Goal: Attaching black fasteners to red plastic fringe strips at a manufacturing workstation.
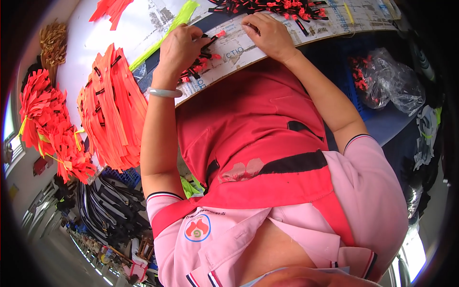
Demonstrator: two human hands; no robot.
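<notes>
At the table edge, my left hand [181, 45], with a pale bangle at the wrist, has thumb and fingers closed on a small black strip with a red end [209, 42]. Below its fingers lies a small heap of similar black-and-red pieces [197, 66]. My right hand [271, 37] rests a little to the right on the white printed board [234, 52]. Its fingers are curled in, and what they hold, if anything, is hidden. Beyond both hands spreads a larger pile of black-and-red pieces [282, 6].
Orange-red fabric strips with black tabs [112, 110] hang over the table's left side, near tied red bundles [52, 124]. A yellow-green strip [165, 36] lies left of my left hand. At right, a blue crate [351, 91] sits beside a clear plastic bag [394, 81].
</notes>
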